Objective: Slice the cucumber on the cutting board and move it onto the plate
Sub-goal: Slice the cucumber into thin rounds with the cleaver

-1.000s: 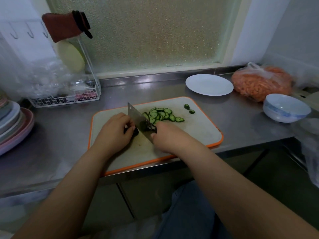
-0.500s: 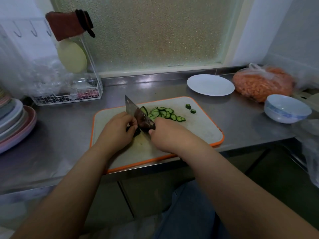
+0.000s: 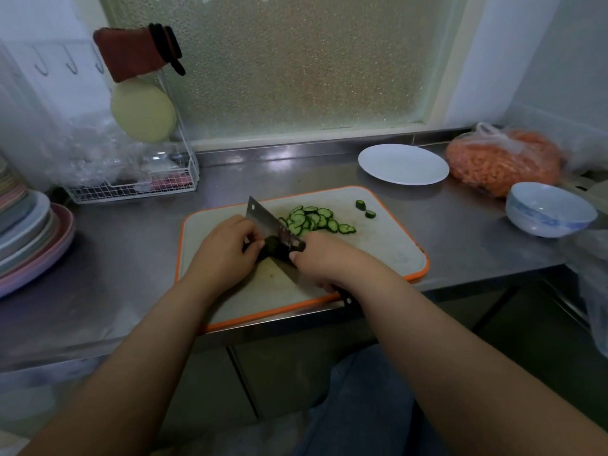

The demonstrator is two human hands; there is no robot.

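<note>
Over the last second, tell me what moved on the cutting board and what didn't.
The cleaver in the right hand lifted half a second ago and has come back down on the cucumber stub. The left hand keeps holding that stub in the same spot. Nothing was picked up or let go. The pile of slices, the two end pieces and the empty white plate look unchanged.

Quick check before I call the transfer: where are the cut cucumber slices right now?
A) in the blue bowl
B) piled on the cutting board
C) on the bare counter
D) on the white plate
B: the slices lie piled on the cutting board, right of the knife; the white plate holds none.
</note>
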